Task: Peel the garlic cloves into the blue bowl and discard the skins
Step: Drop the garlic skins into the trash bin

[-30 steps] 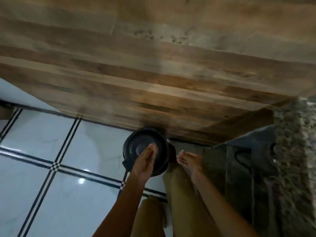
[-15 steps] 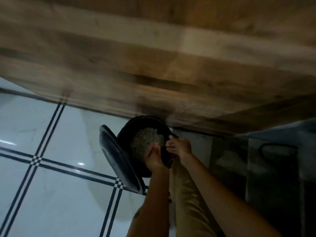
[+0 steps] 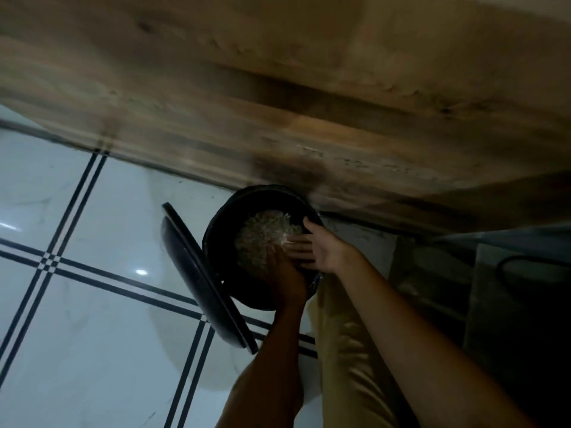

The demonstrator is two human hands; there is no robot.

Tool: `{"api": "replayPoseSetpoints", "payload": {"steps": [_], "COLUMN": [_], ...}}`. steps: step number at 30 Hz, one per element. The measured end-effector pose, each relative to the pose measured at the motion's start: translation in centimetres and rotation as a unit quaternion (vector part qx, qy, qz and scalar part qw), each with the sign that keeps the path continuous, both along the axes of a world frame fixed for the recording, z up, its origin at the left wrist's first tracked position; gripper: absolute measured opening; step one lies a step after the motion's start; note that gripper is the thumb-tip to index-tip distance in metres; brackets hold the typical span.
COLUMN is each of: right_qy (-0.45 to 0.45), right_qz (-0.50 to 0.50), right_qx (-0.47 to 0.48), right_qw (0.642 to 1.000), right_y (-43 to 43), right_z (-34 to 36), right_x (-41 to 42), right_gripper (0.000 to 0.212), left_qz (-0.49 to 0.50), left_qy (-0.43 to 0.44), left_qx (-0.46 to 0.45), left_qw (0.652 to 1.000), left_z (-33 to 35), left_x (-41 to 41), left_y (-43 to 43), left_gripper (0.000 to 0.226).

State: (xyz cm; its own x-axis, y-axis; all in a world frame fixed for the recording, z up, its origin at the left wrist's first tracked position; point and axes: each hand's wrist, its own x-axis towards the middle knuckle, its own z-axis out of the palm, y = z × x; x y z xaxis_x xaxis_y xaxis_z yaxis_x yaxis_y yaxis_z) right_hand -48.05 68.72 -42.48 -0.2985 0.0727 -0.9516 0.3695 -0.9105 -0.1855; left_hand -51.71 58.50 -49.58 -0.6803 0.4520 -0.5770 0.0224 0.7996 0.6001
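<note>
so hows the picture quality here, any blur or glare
Head view: dim throughout; wood panel smeared by motion blur; one small glare spot on the floor; skins in the bin are palest; left hand falls in shadow, right hand better lit.

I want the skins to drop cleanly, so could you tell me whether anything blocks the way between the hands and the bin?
Nothing visible does. The lid stands tilted open, left of the bin, and the left hand and right hand are over the open mouth, with pale skins lying inside.
</note>
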Motion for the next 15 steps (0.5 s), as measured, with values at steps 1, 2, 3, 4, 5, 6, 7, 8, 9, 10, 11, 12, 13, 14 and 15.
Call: {"api": "replayPoseSetpoints", "payload": {"steps": [1, 2, 3, 4, 5, 6, 7, 8, 9, 10, 11, 12, 13, 14, 15], "right_qy": [-0.015, -0.041, -0.064, -0.084, -0.098, -0.106, -0.106, -0.104, -0.105, -0.106, -0.100, -0.094, -0.092, -0.093, -0.097], "right_qz": [0.011, 0.009, 0.000, -0.021, -0.049, -0.081, -0.107, -0.131, -0.151, -0.175, -0.207, -0.243, -0.275, -0.301, -0.322], "right_qx": [0.030, 0.069, 0.113, 0.152, 0.194, 0.226, 0.258, 0.283, 0.313, 0.347, 0.385, 0.415, 0.443, 0.469, 0.496], "right_qw": [0.999, 0.997, 0.992, 0.985, 0.975, 0.965, 0.954, 0.944, 0.932, 0.915, 0.894, 0.872, 0.848, 0.825, 0.801], "right_y": [-0.1, -0.3, -0.6, -1.0, -1.6, -2.3, -2.9, -3.6, -4.6, -5.4, -6.0, -7.0, -8.3, -9.8, -11.4], "right_z": [1.4, 2.9, 4.6, 6.6, 9.3, 11.8, 14.6, 17.6, 20.9, 24.0, 27.0, 29.6, 32.4, 34.9, 37.3], "right_x": [0.4, 0.9, 1.4, 1.9, 2.5, 3.2, 4.0, 4.9, 6.1, 7.5, 9.1, 10.9, 12.8, 14.9, 17.2], "right_gripper": [0.053, 0.048, 0.043, 0.040, 0.037, 0.034, 0.029, 0.022, 0.018, 0.017, 0.018, 0.019, 0.018, 0.017, 0.017], "left_qz": [-0.028, -0.058, -0.067, -0.076, -0.074, -0.098, -0.133, -0.176, -0.208, -0.243, -0.268, -0.296, -0.326, -0.359, -0.396], "left_qy": [-0.011, -0.052, -0.040, -0.024, -0.024, -0.014, 0.003, -0.002, -0.014, -0.015, -0.009, -0.003, 0.001, 0.000, -0.009], "left_qx": [0.013, 0.042, 0.053, 0.068, 0.094, 0.119, 0.152, 0.167, 0.196, 0.224, 0.257, 0.276, 0.295, 0.312, 0.329], "left_qw": [0.999, 0.996, 0.996, 0.995, 0.992, 0.988, 0.980, 0.970, 0.958, 0.944, 0.929, 0.915, 0.898, 0.880, 0.857], "left_z": [1.6, 4.2, 6.6, 9.1, 12.6, 15.6, 18.8, 21.6, 24.4, 27.5, 30.6, 33.4, 36.2, 39.0, 41.2], "left_x": [-0.2, -0.1, -0.3, -0.3, -0.1, 0.0, 0.1, 0.3, 0.8, 1.4, 2.3, 3.3, 4.8, 6.6, 8.9], "left_y": [0.0, 0.3, 0.7, 0.5, 0.5, 0.4, 0.6, 0.7, 0.7, 0.7, 0.9, 0.9, 0.7, 0.5, 0.1], "left_gripper": [0.040, 0.034, 0.028, 0.022, 0.015, 0.009, 0.007, 0.007, 0.008, 0.008, 0.006, 0.004, 0.002, 0.003, 0.005]}}
